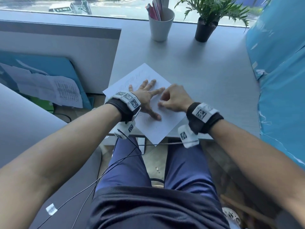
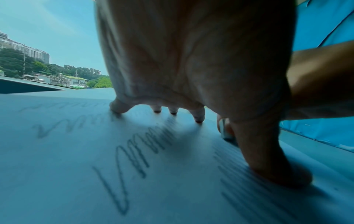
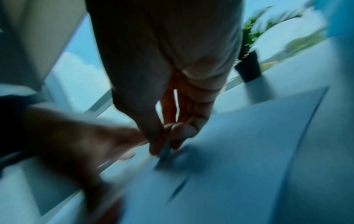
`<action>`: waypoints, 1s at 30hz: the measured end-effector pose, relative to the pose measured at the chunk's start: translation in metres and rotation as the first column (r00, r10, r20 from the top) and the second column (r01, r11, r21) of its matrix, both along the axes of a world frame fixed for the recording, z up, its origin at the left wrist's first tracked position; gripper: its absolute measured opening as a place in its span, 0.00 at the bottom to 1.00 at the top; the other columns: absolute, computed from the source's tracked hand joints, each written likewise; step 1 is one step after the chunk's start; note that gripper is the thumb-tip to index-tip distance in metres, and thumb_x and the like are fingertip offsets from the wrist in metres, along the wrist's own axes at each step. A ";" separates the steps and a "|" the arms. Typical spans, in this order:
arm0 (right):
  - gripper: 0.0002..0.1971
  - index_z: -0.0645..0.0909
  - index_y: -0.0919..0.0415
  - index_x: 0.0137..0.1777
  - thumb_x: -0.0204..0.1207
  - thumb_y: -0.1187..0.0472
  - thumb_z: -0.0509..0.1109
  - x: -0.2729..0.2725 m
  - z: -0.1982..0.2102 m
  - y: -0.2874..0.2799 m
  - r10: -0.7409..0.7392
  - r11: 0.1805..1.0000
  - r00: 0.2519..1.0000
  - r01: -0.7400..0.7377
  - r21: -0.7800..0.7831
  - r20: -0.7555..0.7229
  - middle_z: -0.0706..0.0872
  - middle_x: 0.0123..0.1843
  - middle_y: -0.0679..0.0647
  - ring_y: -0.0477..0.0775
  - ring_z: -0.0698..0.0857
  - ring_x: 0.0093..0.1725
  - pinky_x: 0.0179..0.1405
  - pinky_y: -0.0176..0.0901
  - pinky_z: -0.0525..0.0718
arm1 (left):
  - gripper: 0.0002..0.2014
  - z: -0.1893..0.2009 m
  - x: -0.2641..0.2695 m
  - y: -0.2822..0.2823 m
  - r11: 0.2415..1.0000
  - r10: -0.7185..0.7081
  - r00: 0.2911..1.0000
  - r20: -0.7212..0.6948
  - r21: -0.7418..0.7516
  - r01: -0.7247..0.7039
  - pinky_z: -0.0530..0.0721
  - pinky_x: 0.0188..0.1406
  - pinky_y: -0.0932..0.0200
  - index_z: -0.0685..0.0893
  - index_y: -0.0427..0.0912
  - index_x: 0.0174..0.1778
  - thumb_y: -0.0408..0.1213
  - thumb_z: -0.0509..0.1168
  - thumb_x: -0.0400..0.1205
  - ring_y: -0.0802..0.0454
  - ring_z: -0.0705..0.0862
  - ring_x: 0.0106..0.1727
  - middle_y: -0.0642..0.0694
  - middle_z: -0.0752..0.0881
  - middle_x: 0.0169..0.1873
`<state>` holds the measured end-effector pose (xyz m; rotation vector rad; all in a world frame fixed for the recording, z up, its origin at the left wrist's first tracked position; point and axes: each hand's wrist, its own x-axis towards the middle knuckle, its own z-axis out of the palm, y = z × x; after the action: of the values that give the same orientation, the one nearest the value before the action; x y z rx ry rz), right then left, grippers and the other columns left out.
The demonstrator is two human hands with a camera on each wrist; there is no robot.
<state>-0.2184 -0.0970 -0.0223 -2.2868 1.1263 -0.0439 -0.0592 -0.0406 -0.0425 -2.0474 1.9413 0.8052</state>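
Observation:
A white sheet of paper (image 1: 158, 128) with faint pencil writing lies slanted on the grey desk (image 1: 206, 71), one corner over the near edge. My left hand (image 1: 146, 95) rests flat on the sheet with fingers spread, holding it down; the left wrist view shows its fingertips (image 2: 198, 116) and thumb pressing on the paper (image 2: 76, 166). My right hand (image 1: 162, 103) is just to its right, fingers curled, pinching a small pale block that looks like an eraser (image 2: 225, 131) against the sheet. The right wrist view is blurred; there the block (image 3: 164, 151) sits between thumb and fingers on the paper (image 3: 239, 151).
A pale cup (image 1: 160, 24) with pens and a potted plant (image 1: 205, 28) stand at the back of the desk by the window. A blue wrapped bulk (image 1: 280, 80) borders the right side. A grey partition (image 1: 57, 47) borders the left. Cables hang from the wrist cameras.

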 end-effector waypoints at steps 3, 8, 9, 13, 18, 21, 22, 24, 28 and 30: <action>0.07 0.92 0.61 0.40 0.67 0.57 0.78 -0.004 0.004 -0.024 -0.206 0.978 0.976 0.208 -0.020 0.074 0.92 0.39 0.54 0.48 0.88 0.39 0.38 0.31 0.77 | 0.65 0.003 -0.002 0.002 1.000 0.009 1.000 -0.005 -0.004 -0.009 0.38 0.71 0.15 0.39 0.71 0.82 0.74 0.75 0.56 0.47 0.29 0.84 0.55 0.30 0.83; 0.06 0.91 0.62 0.37 0.67 0.59 0.78 0.001 -0.002 0.000 0.019 1.000 1.000 -0.019 0.009 0.023 0.91 0.35 0.53 0.49 0.87 0.35 0.35 0.41 0.83 | 0.66 0.002 -0.002 0.001 1.000 0.003 1.000 0.002 0.008 -0.003 0.37 0.71 0.15 0.38 0.71 0.82 0.75 0.75 0.55 0.48 0.27 0.83 0.56 0.28 0.83; 0.07 0.92 0.62 0.38 0.67 0.58 0.78 -0.001 -0.002 -0.012 -0.068 0.998 0.997 0.068 0.003 0.038 0.90 0.35 0.52 0.48 0.86 0.36 0.36 0.37 0.80 | 0.66 0.002 -0.002 0.002 1.000 0.006 1.000 -0.005 0.008 -0.006 0.37 0.71 0.16 0.38 0.71 0.82 0.75 0.75 0.55 0.47 0.28 0.83 0.56 0.29 0.83; 0.06 0.91 0.61 0.38 0.67 0.59 0.78 -0.001 -0.001 -0.014 -0.107 0.994 0.992 0.108 -0.009 0.073 0.89 0.34 0.52 0.47 0.84 0.34 0.37 0.33 0.76 | 0.66 0.002 -0.004 0.003 1.000 0.011 1.000 0.000 0.004 -0.011 0.38 0.71 0.15 0.39 0.70 0.83 0.75 0.75 0.56 0.47 0.27 0.83 0.56 0.28 0.83; 0.07 0.92 0.60 0.40 0.66 0.57 0.79 -0.002 0.003 -0.027 -0.153 0.988 0.985 0.154 0.002 0.082 0.91 0.37 0.53 0.45 0.85 0.35 0.34 0.28 0.75 | 0.65 0.001 -0.004 0.003 1.000 0.018 1.000 -0.013 0.002 -0.018 0.37 0.71 0.15 0.39 0.71 0.82 0.74 0.75 0.56 0.48 0.27 0.83 0.56 0.28 0.83; 0.07 0.92 0.62 0.38 0.67 0.58 0.77 0.003 0.000 -0.020 -0.082 0.996 0.996 0.084 -0.030 0.042 0.92 0.37 0.54 0.52 0.88 0.37 0.36 0.34 0.79 | 0.66 0.000 -0.004 0.003 1.000 0.016 1.000 -0.004 0.008 -0.016 0.36 0.70 0.15 0.38 0.69 0.83 0.76 0.74 0.56 0.48 0.26 0.83 0.56 0.27 0.82; 0.06 0.92 0.62 0.37 0.66 0.59 0.77 0.005 -0.002 -0.011 0.012 1.000 1.000 -0.011 -0.028 0.021 0.92 0.36 0.55 0.53 0.89 0.37 0.35 0.34 0.80 | 0.66 -0.001 -0.004 0.003 1.000 0.011 1.000 -0.002 0.011 -0.011 0.36 0.70 0.15 0.38 0.68 0.83 0.77 0.73 0.55 0.48 0.26 0.83 0.56 0.26 0.82; 0.06 0.92 0.61 0.39 0.66 0.58 0.78 0.004 -0.002 -0.014 0.017 1.000 1.000 -0.017 -0.020 0.015 0.92 0.38 0.55 0.51 0.89 0.39 0.34 0.32 0.80 | 0.66 -0.002 -0.003 0.002 1.000 0.011 1.000 -0.005 0.006 -0.011 0.36 0.70 0.15 0.39 0.68 0.83 0.77 0.73 0.55 0.48 0.26 0.83 0.56 0.26 0.82; 0.07 0.92 0.62 0.39 0.66 0.58 0.78 0.002 0.000 -0.032 -0.152 0.987 0.985 0.156 -0.044 0.079 0.91 0.37 0.54 0.48 0.86 0.35 0.39 0.33 0.78 | 0.65 0.001 -0.004 0.005 1.000 0.017 1.000 -0.013 -0.002 -0.017 0.36 0.70 0.15 0.38 0.70 0.82 0.75 0.75 0.56 0.48 0.27 0.83 0.56 0.28 0.83; 0.05 0.92 0.61 0.37 0.65 0.59 0.78 0.006 -0.001 -0.017 -0.006 1.000 0.999 0.007 -0.022 0.034 0.91 0.34 0.53 0.47 0.85 0.33 0.36 0.35 0.79 | 0.66 0.000 -0.004 0.004 1.000 0.011 1.000 -0.017 -0.001 -0.011 0.35 0.70 0.15 0.38 0.70 0.82 0.76 0.74 0.56 0.49 0.26 0.83 0.56 0.27 0.82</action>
<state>-0.2120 -0.1141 -0.0237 -2.2929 1.1214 -0.0976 -0.0628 -0.0364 -0.0428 -2.0605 1.9411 0.8261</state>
